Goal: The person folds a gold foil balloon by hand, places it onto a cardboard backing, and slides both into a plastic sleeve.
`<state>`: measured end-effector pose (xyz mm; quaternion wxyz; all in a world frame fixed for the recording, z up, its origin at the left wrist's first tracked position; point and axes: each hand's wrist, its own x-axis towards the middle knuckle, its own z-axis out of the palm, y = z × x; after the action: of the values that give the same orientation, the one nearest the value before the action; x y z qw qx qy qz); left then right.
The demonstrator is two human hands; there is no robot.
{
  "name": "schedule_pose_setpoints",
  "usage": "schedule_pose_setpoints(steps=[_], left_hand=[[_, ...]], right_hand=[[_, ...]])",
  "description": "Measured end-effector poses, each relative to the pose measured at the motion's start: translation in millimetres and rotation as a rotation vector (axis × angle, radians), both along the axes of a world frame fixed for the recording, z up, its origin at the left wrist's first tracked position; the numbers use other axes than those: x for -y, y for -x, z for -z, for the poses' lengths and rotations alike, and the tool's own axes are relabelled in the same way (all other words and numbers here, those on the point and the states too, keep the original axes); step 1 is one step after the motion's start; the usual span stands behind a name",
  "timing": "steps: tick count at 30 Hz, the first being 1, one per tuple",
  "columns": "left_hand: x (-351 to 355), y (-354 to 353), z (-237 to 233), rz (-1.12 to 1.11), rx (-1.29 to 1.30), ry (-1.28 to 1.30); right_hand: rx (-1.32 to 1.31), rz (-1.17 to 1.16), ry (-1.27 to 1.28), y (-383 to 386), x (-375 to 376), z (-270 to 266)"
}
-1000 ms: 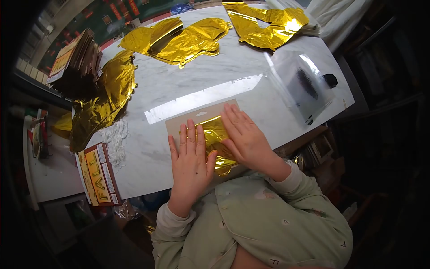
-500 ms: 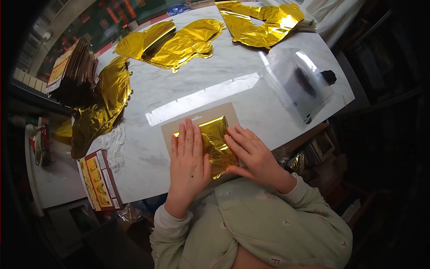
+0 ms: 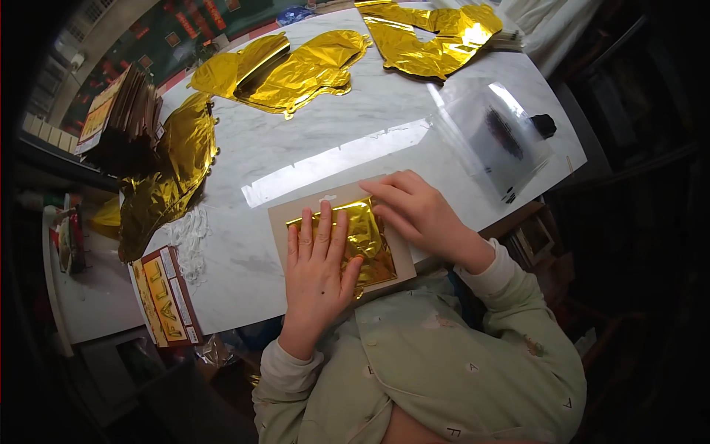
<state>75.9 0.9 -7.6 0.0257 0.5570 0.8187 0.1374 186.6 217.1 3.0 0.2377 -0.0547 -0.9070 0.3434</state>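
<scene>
A folded gold foil balloon (image 3: 367, 244) lies on a beige backing card (image 3: 399, 255) at the near edge of the white marble table (image 3: 296, 140). My left hand (image 3: 319, 270) lies flat on the foil's left half, fingers spread and pressing down. My right hand (image 3: 416, 209) rests on the card's upper right corner, fingers touching the top right edge of the foil. Neither hand lifts anything.
Flat gold foil balloons lie at the far middle (image 3: 285, 70), far right (image 3: 429, 37) and left edge (image 3: 170, 174). A clear plastic bag (image 3: 495, 137) lies at the right. A stack of cards (image 3: 122, 111) and a printed "FALL" packet (image 3: 163, 296) sit at the left.
My right hand has slid from the foil's lower right up to the card's top right corner. My left hand stays pressed on the foil, shifted slightly.
</scene>
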Motion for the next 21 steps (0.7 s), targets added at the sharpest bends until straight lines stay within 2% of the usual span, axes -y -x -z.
schedule_pose_setpoints(steps=[2,7,9,15,19,21], left_hand=[[0,-1,2,-0.034,0.088,-0.058],[1,-2,5,-0.037,0.113,-0.068],[2,-1,5,-0.026,0.099,-0.066],[1,-1,1,-0.008,0.104,-0.060],[0,0,0,0.006,0.095,-0.048],[0,0,1,0.009,0.097,-0.054]], right_hand=[[0.084,0.014,-0.022,12,3,-1],[0.272,0.020,-0.029,30,-3,-1],[0.374,-0.020,0.185,33,-6,-4],[0.325,-0.013,0.354,29,-6,-1],[0.375,-0.040,0.317,27,-8,-2],[0.308,-0.087,0.168,27,-9,4]])
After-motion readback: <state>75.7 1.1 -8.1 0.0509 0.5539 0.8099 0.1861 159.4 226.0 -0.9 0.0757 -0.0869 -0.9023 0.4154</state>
